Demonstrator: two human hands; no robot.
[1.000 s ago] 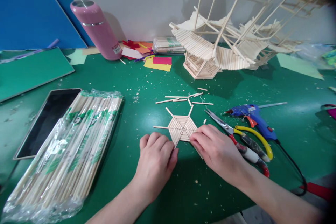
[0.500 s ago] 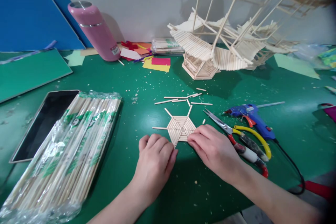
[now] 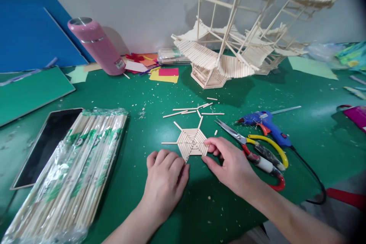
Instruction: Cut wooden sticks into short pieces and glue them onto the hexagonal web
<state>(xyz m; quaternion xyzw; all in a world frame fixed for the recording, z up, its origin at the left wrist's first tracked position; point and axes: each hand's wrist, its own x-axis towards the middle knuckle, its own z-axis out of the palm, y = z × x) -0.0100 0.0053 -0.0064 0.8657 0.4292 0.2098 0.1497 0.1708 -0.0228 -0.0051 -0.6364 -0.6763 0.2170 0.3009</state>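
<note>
A flat hexagonal piece of short wooden sticks (image 3: 193,142) lies on the green table, with three sticks jutting outward from its left and top corners. My left hand (image 3: 166,177) rests at its lower left corner, fingers curled together on the piece's edge. My right hand (image 3: 225,162) is at the right side, its index finger touching the right edge and its thumb at the lower right corner, with a gap between them. Loose sticks (image 3: 185,109) lie just beyond the piece, and a tiny stick piece (image 3: 215,132) lies near my right hand.
Right: scissors (image 3: 237,133), yellow-handled pliers (image 3: 268,148), blue glue gun (image 3: 265,122) with a cord. Left: bagged sticks (image 3: 82,167) over a phone (image 3: 42,148). Back: pink bottle (image 3: 98,45), coloured papers (image 3: 164,75), large stick-built tower (image 3: 223,61).
My right index finger and thumb have spread apart along the piece's right edge. My left hand stays at the lower left corner. The whole view has shifted slightly.
</note>
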